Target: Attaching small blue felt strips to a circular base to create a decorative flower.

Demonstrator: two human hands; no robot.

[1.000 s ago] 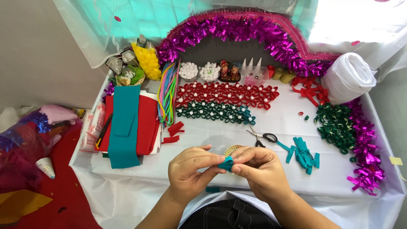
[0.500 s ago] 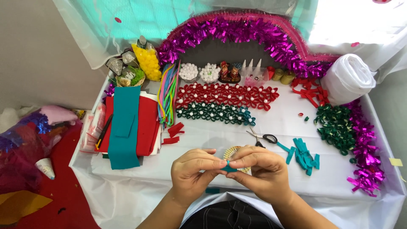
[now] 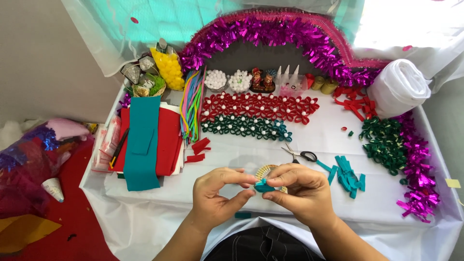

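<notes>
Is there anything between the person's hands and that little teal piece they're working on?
Nothing visible does. The left hand and right hand both pinch the small teal piece directly between their fingertips, above the white table. A ridged tan thing lies just behind it, not in the way.

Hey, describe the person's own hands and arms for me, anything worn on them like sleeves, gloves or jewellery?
Both the left hand and the right hand are bare, with no gloves. No ring, watch or bracelet shows on the fingers or wrists. The forearms are uncovered right down to the bottom edge of the picture, so no sleeve is in view. Fingernails look short and unpainted.
</notes>
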